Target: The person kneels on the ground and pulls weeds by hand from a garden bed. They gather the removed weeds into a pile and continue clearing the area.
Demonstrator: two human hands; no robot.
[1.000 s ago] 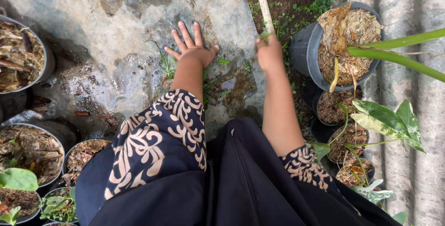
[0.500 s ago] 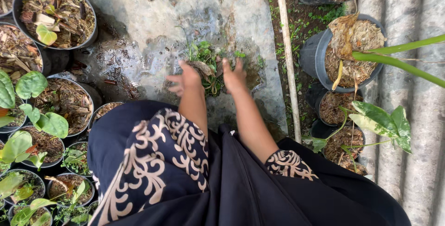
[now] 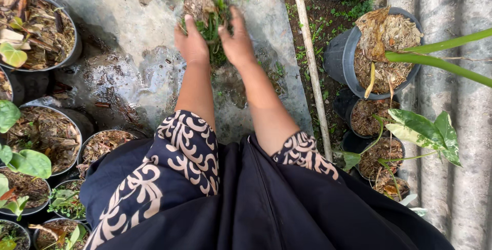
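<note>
A clump of green weeds with soil and roots (image 3: pixel 207 16) is held between both my hands above the wet concrete slab (image 3: pixel 128 70). My left hand (image 3: pixel 190 42) grips its left side. My right hand (image 3: pixel 236 40) presses against its right side, fingers closed on the greenery. Both arms reach forward out of dark sleeves with a cream swirl pattern. Part of the clump is hidden behind my fingers.
Black pots of bark mulch and young plants (image 3: pixel 43 132) crowd the left. More pots (image 3: pixel 379 55) stand on the right, one with a variegated leaf (image 3: pixel 425 132). A pale stick (image 3: pixel 310 60) lies along the slab's right edge. Corrugated sheeting (image 3: pixel 469 101) runs down the far right.
My hands came together from flat and apart on the slab, closed on the weed clump and lifted it forward. The view shifted so more pots on the left show.
</note>
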